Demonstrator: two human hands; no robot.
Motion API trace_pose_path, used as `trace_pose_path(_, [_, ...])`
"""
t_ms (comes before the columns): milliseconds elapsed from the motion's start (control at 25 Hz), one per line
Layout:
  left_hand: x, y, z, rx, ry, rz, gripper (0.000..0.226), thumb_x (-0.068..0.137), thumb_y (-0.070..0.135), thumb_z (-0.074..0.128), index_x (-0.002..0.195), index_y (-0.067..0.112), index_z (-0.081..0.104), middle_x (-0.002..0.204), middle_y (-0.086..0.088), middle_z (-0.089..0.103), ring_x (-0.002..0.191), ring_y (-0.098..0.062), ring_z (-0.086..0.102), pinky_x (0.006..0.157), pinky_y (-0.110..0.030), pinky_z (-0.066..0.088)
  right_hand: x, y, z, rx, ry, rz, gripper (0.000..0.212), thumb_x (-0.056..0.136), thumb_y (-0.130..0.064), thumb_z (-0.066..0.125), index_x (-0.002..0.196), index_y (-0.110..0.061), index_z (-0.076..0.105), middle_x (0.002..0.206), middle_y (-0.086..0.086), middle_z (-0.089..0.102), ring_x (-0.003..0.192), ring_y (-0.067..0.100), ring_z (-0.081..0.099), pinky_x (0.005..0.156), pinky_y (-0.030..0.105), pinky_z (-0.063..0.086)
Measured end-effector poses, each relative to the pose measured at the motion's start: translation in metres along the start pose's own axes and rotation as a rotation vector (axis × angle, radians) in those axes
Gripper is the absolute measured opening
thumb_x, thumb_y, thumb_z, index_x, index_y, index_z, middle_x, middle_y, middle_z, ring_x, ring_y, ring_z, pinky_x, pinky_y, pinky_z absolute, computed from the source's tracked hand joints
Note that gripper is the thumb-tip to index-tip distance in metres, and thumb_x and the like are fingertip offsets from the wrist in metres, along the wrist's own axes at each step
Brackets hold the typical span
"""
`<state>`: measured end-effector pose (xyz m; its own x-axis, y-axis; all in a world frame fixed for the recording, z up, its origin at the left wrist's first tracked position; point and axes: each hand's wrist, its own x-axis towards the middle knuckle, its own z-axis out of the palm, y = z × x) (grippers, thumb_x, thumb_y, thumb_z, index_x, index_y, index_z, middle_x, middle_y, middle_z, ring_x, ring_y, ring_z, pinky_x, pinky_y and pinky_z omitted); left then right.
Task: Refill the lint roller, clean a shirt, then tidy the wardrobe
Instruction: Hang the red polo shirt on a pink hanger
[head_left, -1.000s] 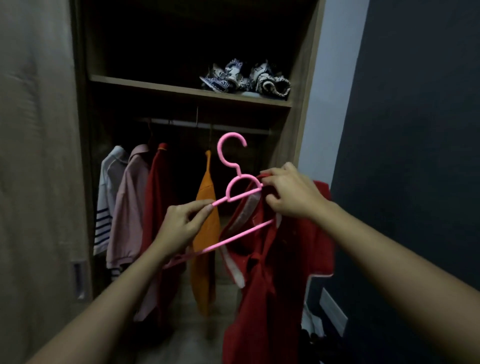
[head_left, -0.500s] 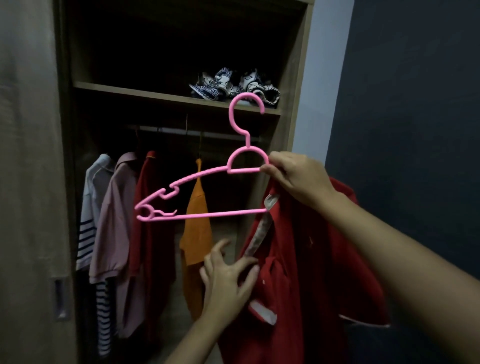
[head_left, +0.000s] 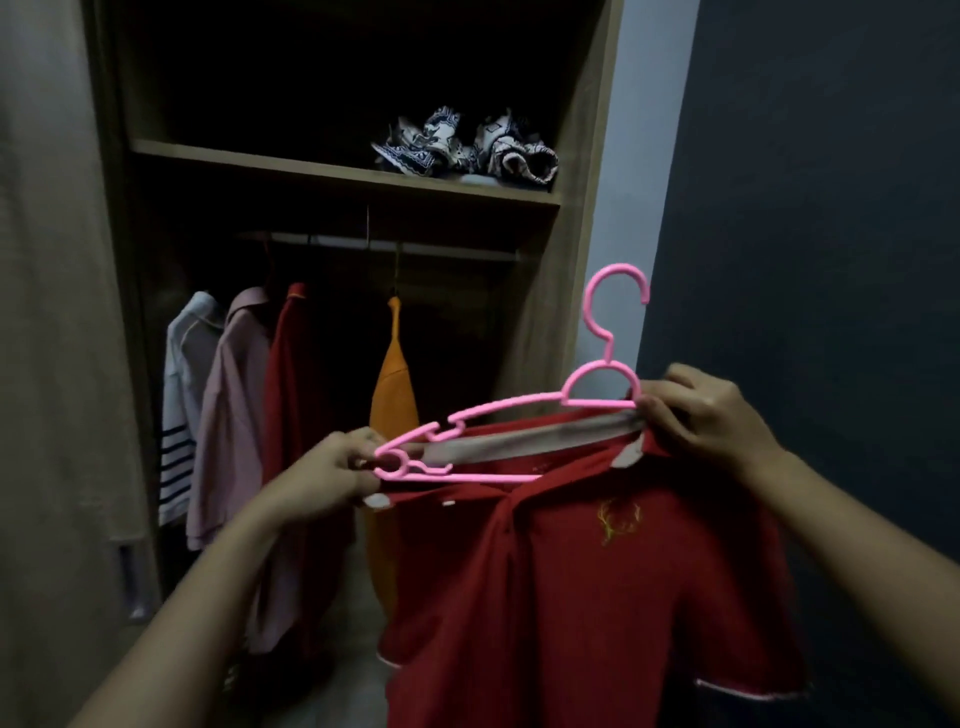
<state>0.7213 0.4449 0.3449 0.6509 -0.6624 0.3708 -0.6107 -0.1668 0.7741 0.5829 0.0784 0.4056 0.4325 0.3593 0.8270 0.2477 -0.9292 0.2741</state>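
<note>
A red polo shirt (head_left: 587, 582) with a yellow chest emblem hangs in front of me, its collar stretched open. A pink plastic hanger (head_left: 519, 410) lies across the collar, hook pointing up. My left hand (head_left: 322, 478) pinches the left end of the collar beside the hanger's left tip. My right hand (head_left: 711, 415) grips the right end of the collar together with the hanger near its neck. The hanger's lower bar sits inside the collar opening.
The open wardrobe (head_left: 566, 249) has a rail (head_left: 415, 248) with a striped white shirt (head_left: 182, 405), a pink shirt (head_left: 228, 415), a dark red garment (head_left: 301, 415) and an orange garment (head_left: 395, 410). Patterned folded cloth (head_left: 467, 145) lies on the shelf. A dark wall (head_left: 831, 208) stands to the right.
My left hand rose from the shirt's front to the collar's left end. The shirt was spread open and the hanger shifted right, its bar now within the collar.
</note>
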Motion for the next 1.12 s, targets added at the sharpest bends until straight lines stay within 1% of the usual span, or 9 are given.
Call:
trace_pose_path(120, [-0.003, 0.016, -0.015, -0.046, -0.006, -0.142, 0.084, 0.070, -0.002, 0.063, 0.133, 0.036, 0.023, 0.089, 0.008, 0.056, 0.071, -0.002, 0.055, 0.059, -0.017, 0.045, -0.013, -0.006, 0.009, -0.076, -0.017, -0.080, 0.054, 0.097, -0.044, 0.033, 0.086, -0.010, 0.074, 0.062, 0.007, 0.053, 0.040, 0.021, 0.049, 0.038, 0.023, 0.042])
trace_pose_path(200, [0.000, 0.030, -0.026, 0.174, 0.154, -0.187, 0.059, 0.073, 0.004, 0.063, 0.116, 0.041, 0.049, 0.092, 0.003, 0.063, 0.077, -0.013, 0.058, 0.064, -0.023, 0.047, -0.009, -0.018, 0.015, -0.127, -0.041, -0.065, 0.051, 0.096, -0.046, 0.035, 0.083, -0.015, 0.073, 0.063, 0.005, 0.053, 0.040, 0.023, 0.050, 0.035, 0.027, 0.046])
trace_pose_path(320, [0.003, 0.058, -0.003, 0.448, 0.655, -0.112, 0.006, 0.069, 0.014, 0.066, 0.072, 0.016, 0.071, 0.066, -0.006, 0.067, 0.064, -0.019, 0.059, 0.054, -0.024, 0.036, 0.014, -0.052, 0.024, -0.019, -0.026, 0.235, 0.041, 0.091, -0.048, 0.045, 0.080, -0.017, 0.069, 0.067, 0.002, 0.054, 0.054, 0.025, 0.057, 0.047, 0.031, 0.046])
trace_pose_path(400, [0.001, 0.068, 0.036, 0.438, 0.754, 0.103, 0.014, 0.068, 0.019, 0.063, 0.071, 0.008, 0.072, 0.066, -0.004, 0.065, 0.063, -0.017, 0.058, 0.056, -0.020, 0.033, 0.027, -0.070, 0.028, 0.147, -0.026, 0.354, 0.026, 0.088, -0.042, 0.055, 0.084, -0.019, 0.068, 0.072, -0.003, 0.061, 0.066, 0.018, 0.061, 0.059, 0.030, 0.046])
trace_pose_path(640, [-0.004, 0.039, 0.010, 0.876, 0.520, 0.268, 0.061, 0.080, 0.069, 0.040, 0.120, 0.027, 0.060, 0.115, -0.001, 0.063, 0.104, -0.025, 0.057, 0.085, -0.040, 0.049, 0.030, -0.065, 0.022, 0.445, -0.024, 0.444, 0.034, 0.079, -0.052, 0.057, 0.098, -0.024, 0.064, 0.071, -0.010, 0.064, 0.065, 0.010, 0.064, 0.062, 0.027, 0.051])
trace_pose_path(720, [-0.002, 0.037, -0.011, 0.774, 0.340, 0.193, 0.065, 0.077, 0.080, 0.031, 0.113, 0.033, 0.057, 0.104, 0.005, 0.069, 0.097, -0.017, 0.064, 0.079, -0.040, 0.053, 0.032, -0.064, 0.022, 0.470, -0.031, 0.405, 0.040, 0.077, -0.058, 0.058, 0.098, -0.024, 0.064, 0.071, -0.010, 0.064, 0.065, 0.007, 0.063, 0.060, 0.020, 0.049])
trace_pose_path(880, [-0.005, 0.031, -0.026, 0.487, 0.392, 0.251, 0.040, 0.083, 0.059, 0.050, 0.097, 0.027, 0.071, 0.089, 0.017, 0.072, 0.086, 0.007, 0.065, 0.075, -0.025, 0.049, 0.028, -0.062, 0.022, 0.450, -0.219, 0.329, 0.057, 0.082, -0.069, 0.033, 0.111, -0.028, 0.059, 0.081, -0.027, 0.055, 0.076, -0.013, 0.056, 0.064, 0.006, 0.041])
trace_pose_path(1040, [-0.012, 0.027, -0.027, 0.361, 0.361, 0.216, 0.018, 0.086, 0.033, 0.059, 0.097, 0.042, 0.069, 0.086, 0.042, 0.062, 0.094, 0.018, 0.059, 0.082, -0.009, 0.047, 0.015, -0.052, 0.033, 0.357, -0.391, 0.469, 0.023, 0.094, -0.043, 0.042, 0.106, -0.032, 0.058, 0.090, -0.011, 0.066, 0.086, 0.008, 0.061, 0.067, 0.016, 0.040])
trace_pose_path(1120, [-0.015, 0.028, -0.041, 0.282, 0.235, 0.129, 0.020, 0.083, 0.038, 0.056, 0.097, 0.048, 0.068, 0.098, 0.033, 0.067, 0.100, 0.010, 0.061, 0.090, -0.015, 0.049, 0.015, -0.053, 0.039, 0.381, -0.347, 0.547, 0.017, 0.094, -0.039, 0.044, 0.101, -0.032, 0.058, 0.089, -0.009, 0.066, 0.087, 0.011, 0.061, 0.069, 0.016, 0.037])
